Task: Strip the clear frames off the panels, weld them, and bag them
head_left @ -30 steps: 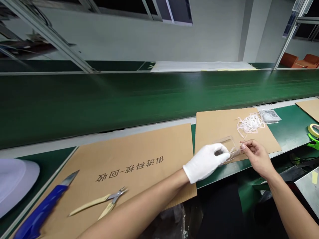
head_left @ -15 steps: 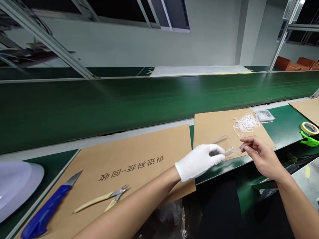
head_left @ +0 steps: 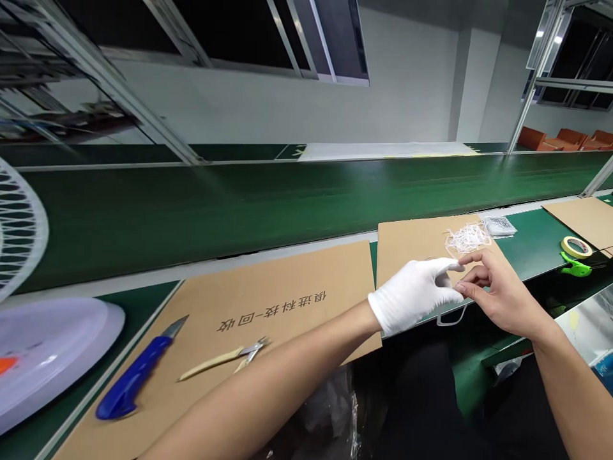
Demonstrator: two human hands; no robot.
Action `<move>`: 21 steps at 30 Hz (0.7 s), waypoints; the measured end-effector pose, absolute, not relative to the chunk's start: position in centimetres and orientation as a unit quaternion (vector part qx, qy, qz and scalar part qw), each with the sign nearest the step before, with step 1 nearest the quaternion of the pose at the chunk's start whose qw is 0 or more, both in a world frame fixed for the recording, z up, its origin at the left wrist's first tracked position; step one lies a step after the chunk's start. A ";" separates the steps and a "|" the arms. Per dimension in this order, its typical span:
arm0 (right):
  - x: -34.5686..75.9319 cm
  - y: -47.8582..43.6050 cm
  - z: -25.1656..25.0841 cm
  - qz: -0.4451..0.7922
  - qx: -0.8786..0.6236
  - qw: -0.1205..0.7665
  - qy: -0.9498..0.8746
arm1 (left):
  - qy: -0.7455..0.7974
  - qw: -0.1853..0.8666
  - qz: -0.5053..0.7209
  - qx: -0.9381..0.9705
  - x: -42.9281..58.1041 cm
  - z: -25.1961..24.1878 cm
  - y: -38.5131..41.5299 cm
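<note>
My left hand [head_left: 419,294], in a white glove, is closed with thumb and fingers pointing at my right hand. Below it hangs the thin whitish rounded edge of a clear plastic piece [head_left: 451,319], the rest of it hidden behind the glove. My bare right hand [head_left: 493,291] pinches close against the left fingertips; what lies between its fingers is too small to make out. Beyond both hands, a tangle of thin white strips [head_left: 468,237] lies on a cardboard sheet [head_left: 402,246], next to a stack of small clear pieces [head_left: 499,226].
A blue-handled knife [head_left: 138,377] and cream-handled nippers [head_left: 220,361] lie on the left cardboard [head_left: 287,275]. A pale fan base [head_left: 62,351] stands far left. Yellow tape [head_left: 576,247] and green scissors [head_left: 576,265] are at right. A green conveyor belt [head_left: 287,204] runs behind.
My hands have come together; the fingertips now meet where there was a gap. The clear piece has turned from above the glove to hanging below it. The view has shifted slightly.
</note>
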State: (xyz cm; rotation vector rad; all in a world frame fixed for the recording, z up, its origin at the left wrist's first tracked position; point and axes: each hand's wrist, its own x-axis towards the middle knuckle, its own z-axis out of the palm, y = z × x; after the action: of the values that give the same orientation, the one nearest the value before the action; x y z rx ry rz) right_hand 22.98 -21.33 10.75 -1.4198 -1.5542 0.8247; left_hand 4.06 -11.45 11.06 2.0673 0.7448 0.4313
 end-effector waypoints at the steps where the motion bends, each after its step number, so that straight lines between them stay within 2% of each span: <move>1: 23.0 -21.6 10.7 0.337 -0.565 0.429 -0.619 | 0.291 0.434 0.173 0.835 4.1 11.0 -11.6; 5: 23.3 -22.4 9.1 0.388 -0.549 0.441 -0.595 | 0.254 0.431 0.180 0.847 4.0 10.8 -12.2; 12: 23.5 -23.2 2.5 0.495 -0.509 0.488 -0.507 | 0.334 0.469 0.207 0.791 2.9 10.6 -13.1; 16: 23.3 -23.4 0.9 0.492 -0.521 0.520 -0.466 | 0.393 0.500 0.240 0.733 1.7 9.5 -13.1; 21: 23.5 -21.7 1.4 0.438 -0.544 0.557 -0.450 | 0.419 0.490 0.219 0.732 0.2 7.3 -12.5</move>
State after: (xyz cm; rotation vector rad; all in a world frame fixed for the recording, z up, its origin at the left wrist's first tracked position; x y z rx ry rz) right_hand 23.50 -21.73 1.37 -1.2834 -1.0615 1.0348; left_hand 0.22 -12.47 7.32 1.7792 1.0191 0.5322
